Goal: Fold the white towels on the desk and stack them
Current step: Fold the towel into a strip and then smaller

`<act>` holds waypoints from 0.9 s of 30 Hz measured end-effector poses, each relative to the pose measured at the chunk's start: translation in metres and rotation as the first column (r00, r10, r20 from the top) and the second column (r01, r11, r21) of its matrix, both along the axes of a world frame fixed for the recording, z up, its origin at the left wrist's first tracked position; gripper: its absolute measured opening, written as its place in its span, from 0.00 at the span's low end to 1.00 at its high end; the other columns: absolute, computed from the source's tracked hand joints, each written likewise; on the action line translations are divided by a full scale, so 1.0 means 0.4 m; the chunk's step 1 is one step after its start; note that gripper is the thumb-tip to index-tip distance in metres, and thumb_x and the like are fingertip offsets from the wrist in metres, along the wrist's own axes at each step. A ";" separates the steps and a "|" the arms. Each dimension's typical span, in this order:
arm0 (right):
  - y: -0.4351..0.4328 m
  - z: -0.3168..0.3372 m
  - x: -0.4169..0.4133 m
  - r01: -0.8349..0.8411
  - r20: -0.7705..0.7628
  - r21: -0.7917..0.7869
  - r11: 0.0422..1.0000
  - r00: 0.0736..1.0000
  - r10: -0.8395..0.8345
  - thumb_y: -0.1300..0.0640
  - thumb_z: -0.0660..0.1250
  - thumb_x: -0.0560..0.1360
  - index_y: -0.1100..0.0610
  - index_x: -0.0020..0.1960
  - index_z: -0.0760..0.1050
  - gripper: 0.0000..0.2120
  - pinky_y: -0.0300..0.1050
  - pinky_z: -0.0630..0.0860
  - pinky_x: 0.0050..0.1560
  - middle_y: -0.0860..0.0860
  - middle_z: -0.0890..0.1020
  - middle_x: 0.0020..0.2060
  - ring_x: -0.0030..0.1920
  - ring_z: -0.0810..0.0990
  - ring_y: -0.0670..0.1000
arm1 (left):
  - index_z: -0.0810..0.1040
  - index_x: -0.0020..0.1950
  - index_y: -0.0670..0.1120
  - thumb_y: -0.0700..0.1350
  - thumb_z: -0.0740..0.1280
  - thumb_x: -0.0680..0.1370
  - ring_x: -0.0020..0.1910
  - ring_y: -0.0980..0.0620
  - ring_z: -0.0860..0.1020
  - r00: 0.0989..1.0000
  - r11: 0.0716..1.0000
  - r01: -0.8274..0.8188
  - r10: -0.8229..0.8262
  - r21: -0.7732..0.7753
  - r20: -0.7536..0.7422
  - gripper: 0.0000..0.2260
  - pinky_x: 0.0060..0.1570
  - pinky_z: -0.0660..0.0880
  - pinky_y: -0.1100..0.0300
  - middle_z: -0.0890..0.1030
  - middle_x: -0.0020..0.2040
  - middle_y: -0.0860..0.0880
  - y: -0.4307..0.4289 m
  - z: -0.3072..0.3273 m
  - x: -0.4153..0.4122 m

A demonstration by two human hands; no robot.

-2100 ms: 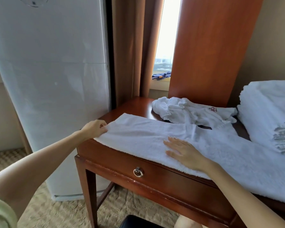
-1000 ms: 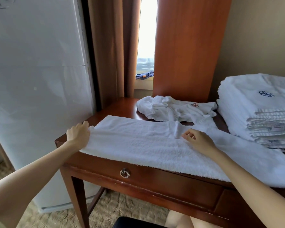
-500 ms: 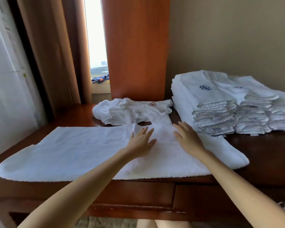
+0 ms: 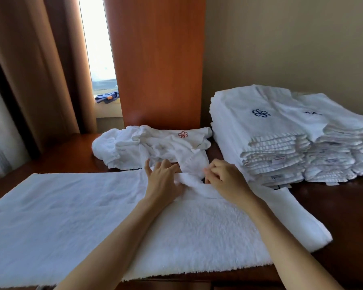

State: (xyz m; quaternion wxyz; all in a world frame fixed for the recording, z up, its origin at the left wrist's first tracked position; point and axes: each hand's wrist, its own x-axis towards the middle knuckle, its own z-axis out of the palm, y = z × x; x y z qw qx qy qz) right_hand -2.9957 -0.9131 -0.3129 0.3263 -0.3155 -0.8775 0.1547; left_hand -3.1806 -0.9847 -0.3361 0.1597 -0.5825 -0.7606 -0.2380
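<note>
A beige wall (image 4: pixel 281 38) stood behind the desk, with a tall reddish wooden panel (image 4: pixel 157 59) left of it, brown curtains (image 4: pixel 29 70) further left, and a bright strip of window (image 4: pixel 96 49) between the two. The desk (image 4: pixel 344 206) was dark polished wood.

The spread towel (image 4: pixel 71 216) lay flat along the desk's front edge, its long axis running left to right, its right end short of the right edge and its front hem overhanging slightly. Two stacks of folded towels (image 4: pixel 260 126) sat side by side at the back right corner, the nearer one showing a blue emblem on top. A crumpled towel (image 4: pixel 155 143) with a red emblem lay at the back edge, just beyond the spread towel.

Both hands met at the spread towel's far edge, near its middle, where a small ridge of cloth was raised. The right hand (image 4: pixel 226 181) pinched that ridge with curled fingers. The left hand (image 4: pixel 162 183) rested beside it, fingers fairly straight, its thumb hidden – whether it gripped could not be told.
</note>
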 end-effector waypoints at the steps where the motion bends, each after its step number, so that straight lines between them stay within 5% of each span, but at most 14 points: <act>1: 0.000 0.005 0.006 -0.042 0.098 -0.071 0.997 0.994 0.049 0.53 0.61 0.80 0.60 0.40 0.77 0.15 0.45 0.69 0.43 0.47 0.78 0.43 0.43 0.76 0.48 | 0.80 0.53 0.54 0.48 0.69 0.70 0.57 0.53 0.75 1.000 1.000 0.014 -0.014 0.027 -0.005 0.12 0.72 0.42 0.48 0.74 0.48 0.55 -0.002 0.000 -0.002; 3: -0.006 0.009 0.019 -0.100 0.226 -0.302 0.948 0.959 0.173 0.50 0.62 0.79 0.53 0.52 0.75 0.08 0.44 0.73 0.53 0.42 0.78 0.53 0.51 0.77 0.45 | 0.80 0.47 0.54 0.44 0.69 0.71 0.53 0.54 0.76 0.999 0.998 0.036 -0.038 0.054 0.033 0.07 0.70 0.46 0.51 0.71 0.42 0.58 -0.007 0.006 -0.007; 6: -0.010 0.013 0.029 -0.179 0.247 -0.483 0.857 0.911 0.329 0.49 0.64 0.77 0.43 0.71 0.65 0.23 0.38 0.70 0.63 0.35 0.71 0.64 0.63 0.72 0.38 | 0.80 0.48 0.55 0.42 0.67 0.73 0.54 0.54 0.74 0.996 1.000 0.015 -0.016 0.005 0.085 0.08 0.70 0.45 0.52 0.70 0.44 0.58 -0.015 0.012 -0.015; 9: -0.004 0.022 0.040 -0.178 0.234 -0.478 0.860 0.918 0.319 0.51 0.69 0.74 0.38 0.70 0.67 0.27 0.34 0.71 0.58 0.39 0.75 0.59 0.59 0.73 0.37 | 0.80 0.49 0.55 0.45 0.67 0.75 0.58 0.54 0.72 0.994 1.000 0.023 -0.024 0.004 0.109 0.06 0.72 0.44 0.50 0.73 0.49 0.56 -0.015 0.014 -0.016; 14: 0.025 0.039 0.078 -0.029 0.365 -0.161 0.987 0.927 0.087 0.44 0.75 0.68 0.37 0.46 0.77 0.10 0.42 0.63 0.55 0.42 0.73 0.40 0.43 0.72 0.42 | 0.80 0.49 0.53 0.46 0.65 0.76 0.57 0.54 0.74 0.991 0.999 0.039 -0.040 0.011 0.130 0.05 0.72 0.42 0.49 0.77 0.50 0.57 -0.010 0.008 -0.026; 17: 0.035 0.061 0.098 0.006 0.096 0.157 0.988 0.995 -0.021 0.51 0.77 0.67 0.49 0.38 0.78 0.08 0.44 0.65 0.47 0.43 0.73 0.39 0.39 0.72 0.45 | 0.80 0.54 0.52 0.50 0.67 0.76 0.57 0.51 0.76 0.990 0.999 0.039 -0.040 0.014 0.132 0.08 0.72 0.46 0.46 0.79 0.52 0.54 0.000 0.002 -0.033; 20: 0.025 0.090 0.095 0.103 -0.175 0.562 0.821 0.984 -0.003 0.55 0.77 0.68 0.57 0.39 0.77 0.10 0.46 0.68 0.44 0.49 0.76 0.41 0.42 0.74 0.51 | 0.81 0.51 0.50 0.53 0.70 0.75 0.54 0.48 0.77 0.990 0.995 0.027 -0.040 0.096 0.138 0.10 0.70 0.53 0.46 0.80 0.50 0.51 0.004 0.004 -0.034; 24: 0.023 0.079 0.143 -0.006 -0.008 0.432 0.902 1.000 0.010 0.45 0.78 0.65 0.55 0.40 0.73 0.19 0.47 0.71 0.43 0.44 0.74 0.34 0.37 0.72 0.49 | 0.81 0.41 0.47 0.47 0.74 0.72 0.46 0.45 0.79 0.984 0.976 0.043 -0.079 0.215 0.162 0.05 0.58 0.64 0.50 0.82 0.44 0.50 -0.008 0.016 -0.037; 27: 0.028 0.071 0.216 -0.076 0.235 0.459 0.885 0.971 -0.039 0.40 0.78 0.63 0.52 0.42 0.78 0.19 0.42 0.66 0.54 0.43 0.75 0.35 0.43 0.75 0.49 | 0.81 0.42 0.46 0.40 0.75 0.69 0.43 0.44 0.80 0.975 0.972 0.092 -0.132 0.215 0.181 0.05 0.48 0.64 0.54 0.83 0.43 0.49 -0.021 0.023 -0.034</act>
